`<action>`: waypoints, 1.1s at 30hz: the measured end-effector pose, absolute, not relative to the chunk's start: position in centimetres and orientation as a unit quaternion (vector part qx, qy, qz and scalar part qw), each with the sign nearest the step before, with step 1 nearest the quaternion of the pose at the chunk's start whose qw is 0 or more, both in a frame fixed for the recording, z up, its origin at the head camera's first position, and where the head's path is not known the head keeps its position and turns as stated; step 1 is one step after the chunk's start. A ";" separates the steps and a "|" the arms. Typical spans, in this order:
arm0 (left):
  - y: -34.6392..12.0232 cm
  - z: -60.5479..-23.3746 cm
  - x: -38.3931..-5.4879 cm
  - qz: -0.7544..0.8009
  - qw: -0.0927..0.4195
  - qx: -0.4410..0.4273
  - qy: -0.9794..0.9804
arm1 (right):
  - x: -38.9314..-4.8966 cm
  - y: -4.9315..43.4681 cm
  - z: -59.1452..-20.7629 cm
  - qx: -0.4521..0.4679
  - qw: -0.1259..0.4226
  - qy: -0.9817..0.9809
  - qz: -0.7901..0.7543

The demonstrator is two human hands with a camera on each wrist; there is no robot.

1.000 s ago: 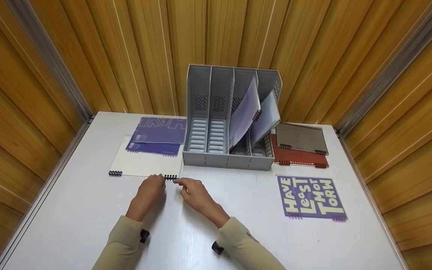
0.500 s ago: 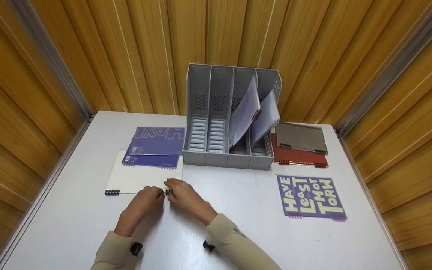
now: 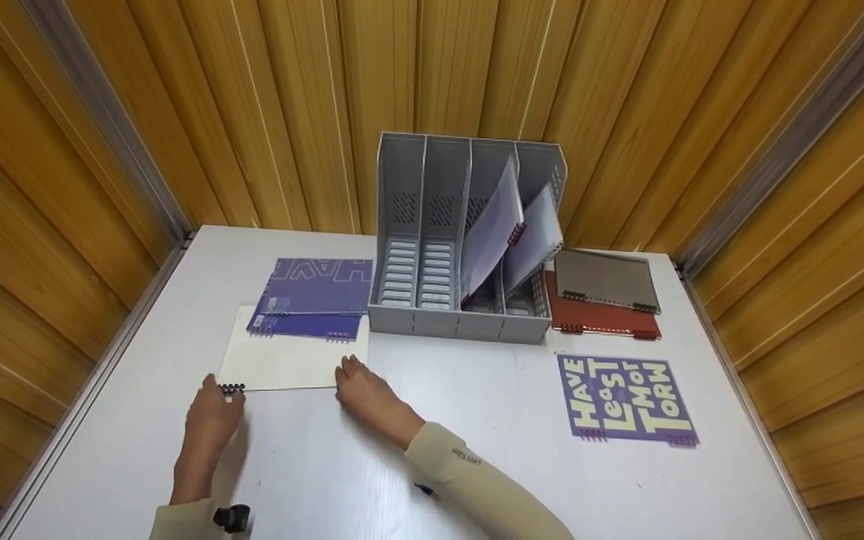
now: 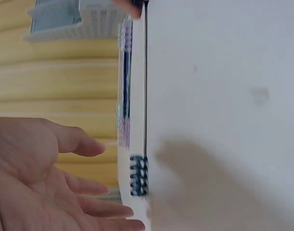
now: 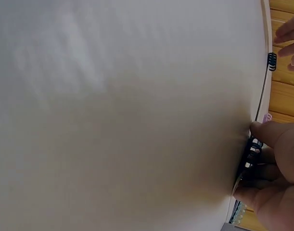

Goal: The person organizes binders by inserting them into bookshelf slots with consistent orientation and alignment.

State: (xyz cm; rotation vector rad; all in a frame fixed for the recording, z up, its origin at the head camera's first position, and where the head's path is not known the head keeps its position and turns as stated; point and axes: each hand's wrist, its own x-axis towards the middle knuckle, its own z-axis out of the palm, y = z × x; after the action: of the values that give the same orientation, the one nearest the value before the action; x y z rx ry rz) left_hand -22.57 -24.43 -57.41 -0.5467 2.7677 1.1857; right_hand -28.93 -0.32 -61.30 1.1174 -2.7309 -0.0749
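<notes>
A cream notebook (image 3: 289,367) with black coil binding lies on the left half of the table, its bound edge toward me. My right hand (image 3: 376,401) holds its near right corner, thumb and fingers around the right coil (image 5: 255,149) in the right wrist view. At the near left corner is my left hand (image 3: 213,412), fingers spread and extended beside the left coil (image 4: 138,175). Two purple notebooks, an upper one (image 3: 319,289) and a lower one (image 3: 304,325), overlap on the cream notebook's far part.
A grey four-slot file rack (image 3: 469,328) stands at the back centre, with notebooks leaning in its two right slots. Right of it, a grey-brown notebook (image 3: 604,279) lies over a red one (image 3: 608,324). Nearer me lies a purple lettered notebook (image 3: 627,397).
The cream notebook has slid toward me with the purple ones on it. My left hand has moved from its right coil to its left corner; my right hand has come onto the right coil.
</notes>
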 end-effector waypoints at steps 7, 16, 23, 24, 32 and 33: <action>-25.7 -57.8 -23.0 0.446 0.075 -0.228 0.862 | -29.5 -0.7 -61.2 0.367 0.154 -0.915 -0.059; -25.5 -58.0 -23.5 0.622 -0.015 -0.277 0.732 | -28.9 -0.8 -61.4 0.373 0.229 -0.893 -0.106; -24.6 -57.8 -24.5 0.803 -0.096 -0.317 0.496 | -28.8 -0.9 -61.7 0.371 0.238 -0.895 -0.070; -24.4 -57.8 -24.6 0.814 -0.101 -0.320 0.474 | -28.8 -0.9 -61.6 0.373 0.234 -0.896 -0.065; -23.4 -58.6 -25.5 0.911 -0.074 -0.270 0.304 | -28.6 -0.8 -61.3 0.383 0.216 -0.895 -0.070; -23.3 -58.8 -25.6 0.919 -0.077 -0.264 0.281 | -28.5 -0.8 -61.3 0.385 0.212 -0.895 -0.071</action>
State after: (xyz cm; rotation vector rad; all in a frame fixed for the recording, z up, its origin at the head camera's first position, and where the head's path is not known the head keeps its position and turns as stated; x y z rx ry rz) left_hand -25.56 -23.33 -58.81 -0.8737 0.9295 3.0384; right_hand -28.50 -0.84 -61.28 1.0683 -2.4866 -0.1972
